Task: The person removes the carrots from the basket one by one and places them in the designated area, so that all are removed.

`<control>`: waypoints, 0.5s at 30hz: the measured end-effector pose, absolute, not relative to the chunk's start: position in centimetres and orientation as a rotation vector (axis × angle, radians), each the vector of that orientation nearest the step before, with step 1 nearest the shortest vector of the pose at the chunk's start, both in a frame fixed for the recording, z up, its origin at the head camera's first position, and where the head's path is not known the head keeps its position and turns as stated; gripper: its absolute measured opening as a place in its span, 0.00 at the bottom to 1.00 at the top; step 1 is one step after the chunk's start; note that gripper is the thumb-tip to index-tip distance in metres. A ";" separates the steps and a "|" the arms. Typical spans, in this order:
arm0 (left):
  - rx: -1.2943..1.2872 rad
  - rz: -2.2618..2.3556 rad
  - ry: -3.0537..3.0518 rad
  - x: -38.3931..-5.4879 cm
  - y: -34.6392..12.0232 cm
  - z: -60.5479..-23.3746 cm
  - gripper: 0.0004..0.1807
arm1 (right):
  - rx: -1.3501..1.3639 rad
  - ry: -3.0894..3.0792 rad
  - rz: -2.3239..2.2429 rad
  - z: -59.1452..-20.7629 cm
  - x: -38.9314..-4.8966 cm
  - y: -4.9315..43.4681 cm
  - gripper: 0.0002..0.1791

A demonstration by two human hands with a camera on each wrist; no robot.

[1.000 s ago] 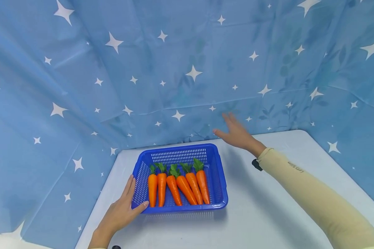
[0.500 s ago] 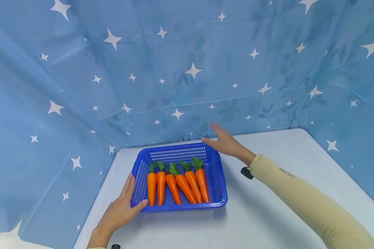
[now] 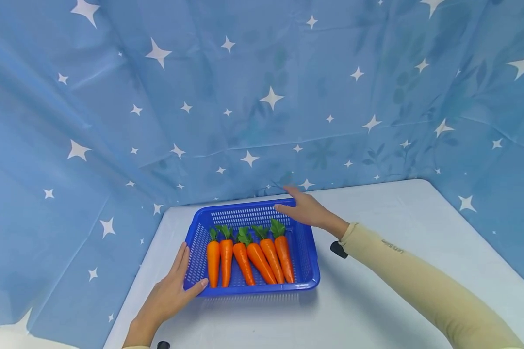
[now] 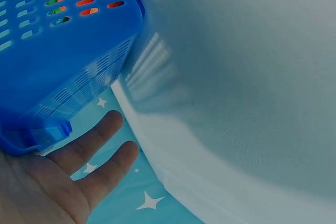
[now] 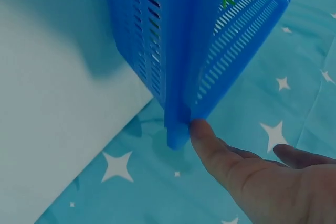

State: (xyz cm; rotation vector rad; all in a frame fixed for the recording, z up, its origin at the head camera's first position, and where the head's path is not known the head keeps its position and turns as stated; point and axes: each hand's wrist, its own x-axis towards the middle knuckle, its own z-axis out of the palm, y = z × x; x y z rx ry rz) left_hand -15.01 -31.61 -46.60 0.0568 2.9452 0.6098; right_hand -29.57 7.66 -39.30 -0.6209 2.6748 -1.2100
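In the head view, a blue plastic basket [image 3: 307, 242] with slotted walls holds several orange carrots [image 3: 214, 264] with green leafy tops, lying side by side. My left hand [image 3: 168, 293] is at its near left corner, thumb on the rim and straight fingers along the left side. The left wrist view shows two fingers [image 4: 107, 169] of that hand extended past the corner rim. At the far right corner is my right hand [image 3: 307, 209], fingers extended and thumb over the basket's inside. A fingertip of the right hand [image 5: 294, 190] meets the rim's corner in the right wrist view.
The basket stands on a white table [image 3: 375, 261], close to its back edge. Behind and at both sides hangs a blue curtain [image 3: 244, 97] with white stars. A black wrist device [image 3: 338, 249] is below the right sleeve [image 3: 419, 276].
My right hand has come left and down from beyond the table's back edge to the basket's far right corner. The left hand, basket and carrots keep their places.
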 end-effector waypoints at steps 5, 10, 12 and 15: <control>0.059 0.605 2.941 -15.0 -31.6 -46.6 0.63 | -0.587 2.644 -1.215 -39.4 -29.4 7.0 0.45; 0.070 0.620 2.944 -15.0 -31.7 -46.6 0.63 | -0.541 2.606 -1.229 -39.3 -29.3 6.2 0.43; 0.075 0.626 2.943 -15.0 -31.7 -46.6 0.62 | -0.511 2.592 -1.233 -39.4 -29.3 5.9 0.42; 0.079 0.628 2.943 -15.1 -31.7 -46.6 0.62 | -0.475 2.579 -1.244 -39.7 -29.3 5.3 0.41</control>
